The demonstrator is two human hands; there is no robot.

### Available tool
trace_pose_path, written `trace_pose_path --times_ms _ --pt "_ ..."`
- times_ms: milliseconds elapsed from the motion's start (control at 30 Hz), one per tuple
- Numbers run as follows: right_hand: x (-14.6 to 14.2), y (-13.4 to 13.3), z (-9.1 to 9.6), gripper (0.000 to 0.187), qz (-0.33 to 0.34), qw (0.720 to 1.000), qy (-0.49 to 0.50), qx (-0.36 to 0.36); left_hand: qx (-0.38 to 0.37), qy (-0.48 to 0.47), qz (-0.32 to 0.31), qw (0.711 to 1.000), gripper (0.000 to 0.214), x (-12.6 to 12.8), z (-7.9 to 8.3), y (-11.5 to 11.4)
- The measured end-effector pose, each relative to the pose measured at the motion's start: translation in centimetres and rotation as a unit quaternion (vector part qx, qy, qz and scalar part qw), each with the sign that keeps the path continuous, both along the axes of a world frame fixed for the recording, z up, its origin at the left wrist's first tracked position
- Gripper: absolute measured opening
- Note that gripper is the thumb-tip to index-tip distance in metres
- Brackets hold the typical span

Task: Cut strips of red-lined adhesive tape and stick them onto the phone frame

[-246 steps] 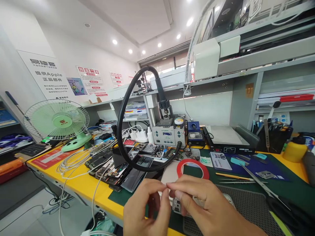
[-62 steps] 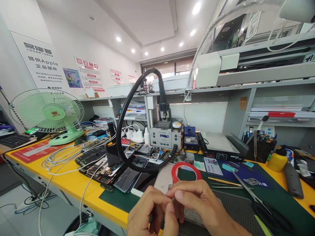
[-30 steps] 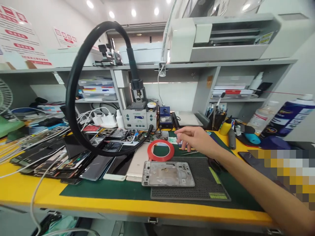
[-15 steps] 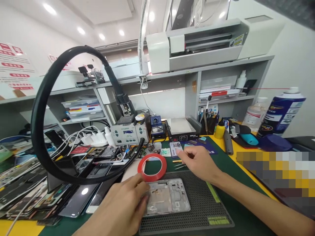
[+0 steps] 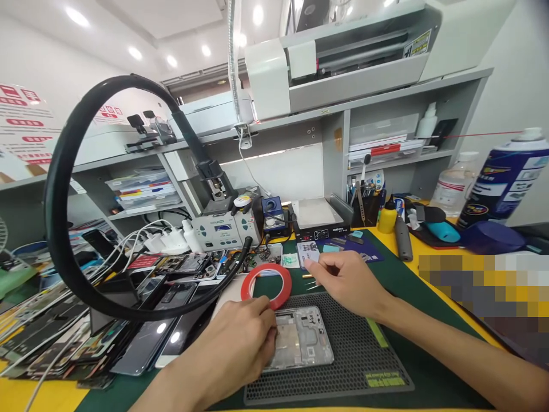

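A silvery phone frame (image 5: 306, 337) lies flat on a dark perforated mat (image 5: 351, 377) in front of me. My left hand (image 5: 242, 337) is closed over the frame's left end, its fingers curled down and hiding that part. Whatever is between those fingers is hidden. My right hand (image 5: 349, 283) hovers beyond the frame's right side, closed with thumb and index finger together; any small thing in it cannot be made out. Behind my left fingers rests a roll of red tape (image 5: 281, 294). Tweezers (image 5: 312, 285) and a small pale card-like case (image 5: 306, 252) lie near my right hand.
A thick black hose (image 5: 55, 229) loops over several phones and parts (image 5: 141, 343) on the left. A rework station (image 5: 225, 232) and a flat heating plate (image 5: 319, 214) stand behind. At right are a yellow bottle (image 5: 387, 218) and a spray can (image 5: 500, 177).
My left hand has shifted right, covering more of the phone frame and reaching the tape roll's front edge. My right hand stays closed in nearly the same place. The view has tilted slightly.
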State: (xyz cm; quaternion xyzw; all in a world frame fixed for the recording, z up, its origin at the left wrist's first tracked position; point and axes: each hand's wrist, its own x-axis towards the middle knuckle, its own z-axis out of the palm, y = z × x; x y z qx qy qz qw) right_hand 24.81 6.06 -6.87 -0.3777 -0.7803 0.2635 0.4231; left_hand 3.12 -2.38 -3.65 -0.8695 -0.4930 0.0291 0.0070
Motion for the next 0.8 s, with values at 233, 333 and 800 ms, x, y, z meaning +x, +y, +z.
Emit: trace_pose_path --times_ms 233,333,800 --pt "-0.3 -0.8 0.1 0.034 0.081 0.995 -0.061 -0.010 -0.029 -0.080 0.025 0.996 0.026 -1.1 0.1 -0.6" --pt "-0.8 -1.3 0.0 0.013 0.108 0.989 -0.100 0.016 -0.006 -0.109 0.035 0.993 0.029 -1.8 0.5 -0.6" --pt "-2.4 -3.1 -0.9 0.015 0.161 0.963 -0.202 0.081 -0.005 -0.060 0.025 0.998 0.023 -2.1 -0.5 -0.4"
